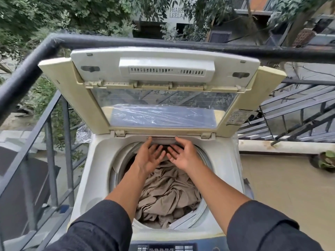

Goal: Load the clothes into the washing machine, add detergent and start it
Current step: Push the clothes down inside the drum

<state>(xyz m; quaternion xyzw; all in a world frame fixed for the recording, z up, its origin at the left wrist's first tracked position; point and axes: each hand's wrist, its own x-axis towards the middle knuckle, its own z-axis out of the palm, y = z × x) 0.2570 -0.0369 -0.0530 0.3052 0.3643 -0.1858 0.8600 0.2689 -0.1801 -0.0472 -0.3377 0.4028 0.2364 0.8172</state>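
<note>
Reaching over the drum from the machine's near edge, both hands are stretching toward the far rim of the washing machine [101, 160]. The left hand [150, 158] is lying with fingers straight and spread, its thumb touching the detergent drawer [163, 140] at the middle of the far edge. The right hand [183, 154] is likewise flat and released, its thumb resting on the same drawer; neither is grasping anything. Beige clothes [168, 196] are lying crumpled inside the drum, filling it toward the near side. The lid [163, 69] is standing folded upright behind, against a black railing [181, 45]. The control panel [163, 247] is showing at the near edge.
</note>
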